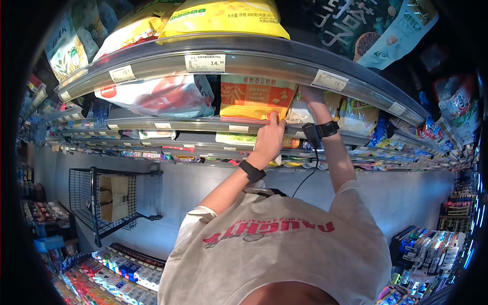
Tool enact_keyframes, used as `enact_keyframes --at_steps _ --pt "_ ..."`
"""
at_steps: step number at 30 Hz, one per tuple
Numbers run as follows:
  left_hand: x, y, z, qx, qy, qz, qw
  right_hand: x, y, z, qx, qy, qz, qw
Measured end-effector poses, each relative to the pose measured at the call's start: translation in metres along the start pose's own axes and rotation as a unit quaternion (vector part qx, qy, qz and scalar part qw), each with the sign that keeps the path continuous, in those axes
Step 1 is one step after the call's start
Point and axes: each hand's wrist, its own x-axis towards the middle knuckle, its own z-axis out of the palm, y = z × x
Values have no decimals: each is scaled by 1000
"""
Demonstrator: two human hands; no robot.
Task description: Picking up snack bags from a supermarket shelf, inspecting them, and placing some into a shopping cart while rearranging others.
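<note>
On a shop shelf in front of me stands an orange and yellow bag of soybean milk powder (254, 97). My left hand (269, 139) touches its lower right part with a fingertip; whether the other fingers hold anything cannot be told. My right hand (312, 95) reaches in under the upper shelf's edge, right of that bag, and its fingers are hidden. Close below the right hand lies a clear and white plastic bag (298, 108). Left of the orange bag lies a large white and pale blue bag (160, 95). Yellowish bags (356, 116) stand right of my right wrist.
The upper shelf's curved clear edge (259, 63) with price tags juts out above my hands and carries a yellow bag (228, 19). Lower shelves hold more packets. A black wire shopping cart (95, 202) with a cardboard box (114, 198) stands behind left. A cable hangs from my right wristband.
</note>
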Motion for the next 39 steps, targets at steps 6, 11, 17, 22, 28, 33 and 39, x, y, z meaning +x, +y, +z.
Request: enact_keyframes --at_steps 6,11,17,22,28,33,39 --pt "5 -4 -4 -16 13 51 998 -4 -15 -4 83 -29 45 995" --pt "5 1 -4 35 4 66 997 16 20 4 -262 -77 -123 954" --pt "-1 -2 -2 26 -8 63 998 -1 -5 1 -182 -29 -104 977" --pt "-4 4 -7 55 10 92 994 18 41 -12 -296 -19 -148 943" --pt "-8 5 10 88 24 68 994 41 44 -22 -283 -17 -152 947" --pt "-9 3 13 84 26 63 994 45 50 -40 -274 -17 -161 948" --pt "-9 4 9 78 21 65 995 58 50 -45 -265 -17 -173 948"
